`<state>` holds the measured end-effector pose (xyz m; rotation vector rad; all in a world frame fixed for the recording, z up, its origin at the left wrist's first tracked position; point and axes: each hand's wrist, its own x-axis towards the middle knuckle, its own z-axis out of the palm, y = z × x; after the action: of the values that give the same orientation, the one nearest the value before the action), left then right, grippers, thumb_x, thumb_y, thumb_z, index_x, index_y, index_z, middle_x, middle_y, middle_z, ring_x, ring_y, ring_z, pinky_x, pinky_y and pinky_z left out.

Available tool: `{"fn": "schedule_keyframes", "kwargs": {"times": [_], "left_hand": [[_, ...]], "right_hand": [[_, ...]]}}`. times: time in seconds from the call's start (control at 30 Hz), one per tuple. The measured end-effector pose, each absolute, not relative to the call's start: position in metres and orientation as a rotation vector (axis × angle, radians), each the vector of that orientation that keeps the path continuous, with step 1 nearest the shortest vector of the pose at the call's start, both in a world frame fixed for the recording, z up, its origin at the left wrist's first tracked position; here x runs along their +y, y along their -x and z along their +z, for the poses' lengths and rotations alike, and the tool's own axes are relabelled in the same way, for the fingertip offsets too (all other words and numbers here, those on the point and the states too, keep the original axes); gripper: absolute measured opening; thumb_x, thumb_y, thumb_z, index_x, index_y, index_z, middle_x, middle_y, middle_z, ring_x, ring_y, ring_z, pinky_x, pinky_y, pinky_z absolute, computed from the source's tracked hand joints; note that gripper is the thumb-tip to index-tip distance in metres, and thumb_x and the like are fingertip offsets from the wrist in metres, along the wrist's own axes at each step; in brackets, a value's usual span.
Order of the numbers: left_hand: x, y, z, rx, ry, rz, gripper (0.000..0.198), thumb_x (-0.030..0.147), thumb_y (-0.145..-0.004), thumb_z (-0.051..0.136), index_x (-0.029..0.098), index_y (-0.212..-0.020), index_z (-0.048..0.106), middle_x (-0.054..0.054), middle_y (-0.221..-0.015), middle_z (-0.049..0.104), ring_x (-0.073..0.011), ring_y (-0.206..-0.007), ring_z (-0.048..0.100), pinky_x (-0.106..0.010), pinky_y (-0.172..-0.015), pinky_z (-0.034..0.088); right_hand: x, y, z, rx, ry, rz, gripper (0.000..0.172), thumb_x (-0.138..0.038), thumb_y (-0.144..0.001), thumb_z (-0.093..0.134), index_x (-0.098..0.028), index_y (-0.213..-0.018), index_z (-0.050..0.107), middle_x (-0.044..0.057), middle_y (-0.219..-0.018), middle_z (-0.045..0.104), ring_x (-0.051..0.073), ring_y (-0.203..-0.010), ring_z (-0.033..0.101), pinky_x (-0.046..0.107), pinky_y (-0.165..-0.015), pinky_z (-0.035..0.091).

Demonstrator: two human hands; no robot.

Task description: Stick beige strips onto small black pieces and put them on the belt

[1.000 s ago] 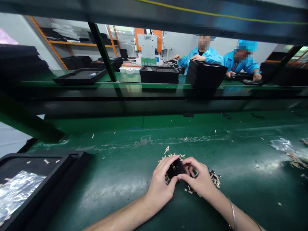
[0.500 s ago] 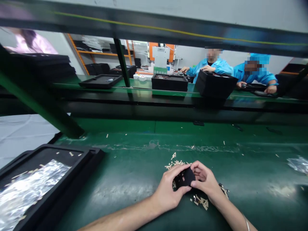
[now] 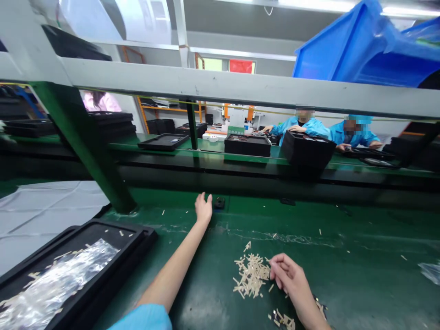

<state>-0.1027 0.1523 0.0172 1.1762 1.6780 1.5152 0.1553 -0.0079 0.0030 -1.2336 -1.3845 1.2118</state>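
Two hands, neither gripping anything. Left hand [image 3: 203,208]: open, fingers spread, just beside a small black part [image 3: 219,202] lying on the green conveyor belt [image 3: 371,256]. Right hand [image 3: 287,277]: released, loosely curled, at the edge of a heap of pale slivers [image 3: 251,275]. One black tray [image 3: 147,240], nearer the left arm, holds crumpled foil [image 3: 58,279] and scattered slivers.
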Motion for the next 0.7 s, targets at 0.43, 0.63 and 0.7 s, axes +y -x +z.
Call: {"fn": "schedule_keyframes", "kwargs": {"times": [0.43,0.63,0.7], "left_hand": [[0.158,0.1,-0.023,1.986,-2.093,1.012,0.033,0.019,-0.081,0.047,0.024,-0.111,0.06,-0.005,-0.131,0.048,-0.0257,-0.125,0.035,-0.042,-0.106,0.025],[0.166,0.1,-0.032,2.133,-2.078,0.951,0.04,0.031,-0.085,0.044,0.017,-0.121,0.054,-0.013,-0.139,0.037,-0.034,-0.131,0.025,-0.055,-0.104,0.019],[0.164,0.1,-0.03,2.123,-2.096,0.981,0.043,0.029,-0.085,0.043,0.014,-0.125,0.05,-0.014,-0.144,0.028,-0.0334,-0.134,0.017,-0.053,-0.106,0.016]], "right_hand": [[-0.02,-0.151,-0.004,-1.982,1.325,0.636,0.024,-0.036,-0.088,0.049,-0.019,-0.073,0.057,0.0,-0.062,0.055,0.014,-0.051,0.045,0.023,-0.05,0.032],[-0.015,-0.163,0.009,-2.092,1.428,0.318,0.018,-0.03,-0.089,0.046,-0.022,-0.076,0.054,0.0,-0.062,0.054,0.016,-0.055,0.051,0.025,-0.055,0.035],[-0.01,-0.173,0.014,-1.996,1.628,0.245,0.015,-0.031,-0.089,0.046,-0.024,-0.079,0.054,-0.001,-0.062,0.055,0.017,-0.055,0.053,0.025,-0.054,0.035]]}}
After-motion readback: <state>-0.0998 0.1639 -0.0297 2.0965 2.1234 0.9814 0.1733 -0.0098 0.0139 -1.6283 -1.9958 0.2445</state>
